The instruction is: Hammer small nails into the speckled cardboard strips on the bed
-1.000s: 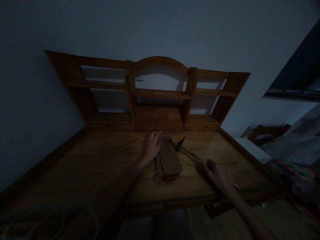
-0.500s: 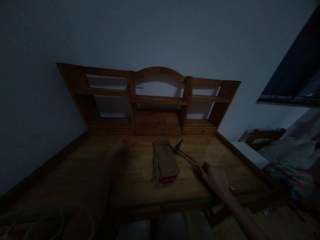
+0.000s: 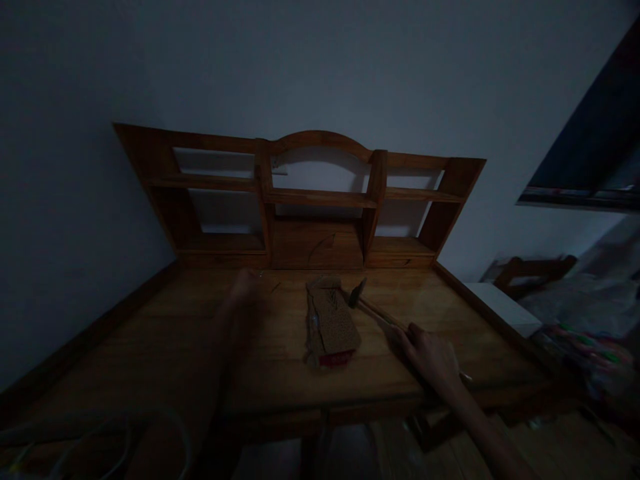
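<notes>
My right hand [image 3: 433, 357] is closed around the wooden handle of a hammer [image 3: 380, 313]. The hammer's dark head stands just right of a brown block-like piece [image 3: 333, 323], perhaps cardboard-covered, with a ragged left side and a red front end. Over the left part of the desk, my left hand [image 3: 243, 288] is smeared by motion, so its fingers do not show clearly. A tiny bright spot appears by its fingertips. Between that hand and the block lies a thin dark sliver [image 3: 275, 287], too small to name.
A wooden shelf unit [image 3: 320, 197] rises at the back of the wooden desk [image 3: 400, 290], against the wall. A thin dark curved line marks its middle panel. At right stand a white surface [image 3: 503, 307], a chair back [image 3: 537, 268] and plastic-wrapped items [image 3: 590, 297]. Pale cables [image 3: 183, 433] hang lower left.
My left hand has lifted slightly up and away from the thin sliver, which now lies apart from it. The right hand and hammer have hardly moved.
</notes>
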